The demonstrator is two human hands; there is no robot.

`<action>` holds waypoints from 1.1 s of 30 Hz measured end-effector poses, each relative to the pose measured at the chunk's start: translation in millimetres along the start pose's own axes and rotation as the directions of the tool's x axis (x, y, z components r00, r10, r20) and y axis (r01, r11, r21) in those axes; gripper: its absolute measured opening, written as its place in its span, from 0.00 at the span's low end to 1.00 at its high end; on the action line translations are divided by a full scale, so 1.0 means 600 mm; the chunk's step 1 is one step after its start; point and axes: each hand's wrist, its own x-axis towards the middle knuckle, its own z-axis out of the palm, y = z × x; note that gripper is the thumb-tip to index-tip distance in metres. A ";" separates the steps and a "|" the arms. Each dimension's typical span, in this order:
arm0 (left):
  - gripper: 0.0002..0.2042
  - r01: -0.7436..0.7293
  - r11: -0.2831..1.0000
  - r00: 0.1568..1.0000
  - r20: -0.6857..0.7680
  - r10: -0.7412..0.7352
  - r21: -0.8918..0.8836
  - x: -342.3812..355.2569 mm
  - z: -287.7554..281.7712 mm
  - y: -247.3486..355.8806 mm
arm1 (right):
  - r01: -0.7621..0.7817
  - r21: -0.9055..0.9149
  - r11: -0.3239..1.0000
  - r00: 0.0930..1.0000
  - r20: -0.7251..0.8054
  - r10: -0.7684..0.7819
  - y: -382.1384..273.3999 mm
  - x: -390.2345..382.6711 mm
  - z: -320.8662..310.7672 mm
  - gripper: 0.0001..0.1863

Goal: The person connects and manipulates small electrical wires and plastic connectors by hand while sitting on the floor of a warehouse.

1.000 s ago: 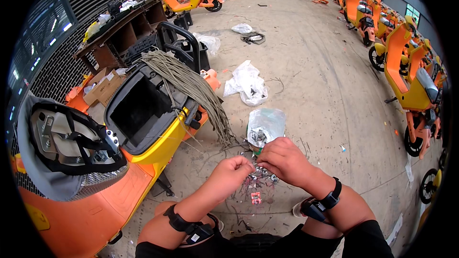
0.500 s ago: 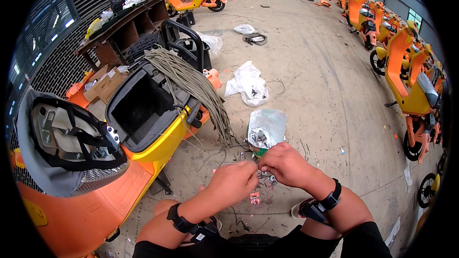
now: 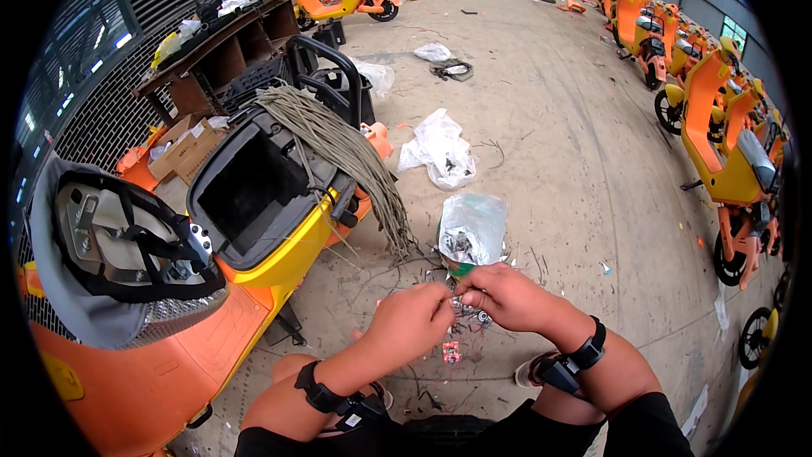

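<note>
Shifted since half a second ago: right hand (image 3: 512, 300), slightly lower, thumb turned more into view. Far left, upturned grey seat (image 3: 101, 233), then yellow-and-orange scooter (image 3: 292, 258) with cords (image 3: 338, 148) draped over it. Left hand (image 3: 412, 322) closed, fingers curled, tips right beside those opposite. Any small item held: at the meeting fingertips, too hidden to identify. Just beyond, open plastic bag (image 3: 486, 218); below, loose bits (image 3: 484, 316) on floor (image 3: 584, 203). Right hand closed in a thumb-and-finger pinch. Probably best: brace fingertips together, pinch lightly, guard against drops among the clutter.
</note>
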 end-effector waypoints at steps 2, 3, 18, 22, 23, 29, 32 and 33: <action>0.08 0.147 0.983 0.989 0.044 -0.143 -0.109 0.002 -0.011 0.008 | -0.086 0.009 0.996 0.996 0.017 0.086 -0.027 0.003 -0.011 0.09; 0.08 0.168 0.976 0.985 0.050 -0.163 -0.141 0.002 -0.010 0.004 | -0.063 -0.008 0.998 0.998 -0.014 0.063 -0.028 0.002 -0.010 0.09; 0.07 0.160 0.965 0.982 0.136 -0.133 -0.206 0.006 -0.012 0.013 | 0.123 -0.194 0.973 0.985 -0.099 -0.144 -0.007 -0.004 -0.007 0.07; 0.06 0.066 0.987 0.995 0.081 -0.055 -0.143 0.002 -0.006 0.007 | 0.126 -0.227 0.966 0.984 -0.095 -0.151 -0.010 -0.004 -0.007 0.06; 0.06 0.065 0.989 0.995 0.078 -0.055 -0.130 0.001 -0.007 0.008 | 0.124 -0.234 0.964 0.985 -0.092 -0.149 -0.011 -0.004 -0.007 0.06; 0.07 0.090 0.987 0.993 0.092 -0.078 -0.132 0.000 -0.014 0.009 | 0.165 -0.185 0.969 0.979 -0.091 -0.184 -0.014 -0.001 -0.007 0.05; 0.06 0.029 0.997 0.998 0.051 -0.025 -0.076 -0.002 -0.010 0.007 | 0.138 -0.175 0.975 0.984 -0.085 -0.155 -0.018 -0.002 -0.005 0.05; 0.06 -0.047 0.999 0.999 0.007 0.047 -0.019 -0.002 -0.005 0.000 | 0.116 -0.136 0.984 0.991 -0.054 -0.124 -0.014 -0.001 -0.004 0.05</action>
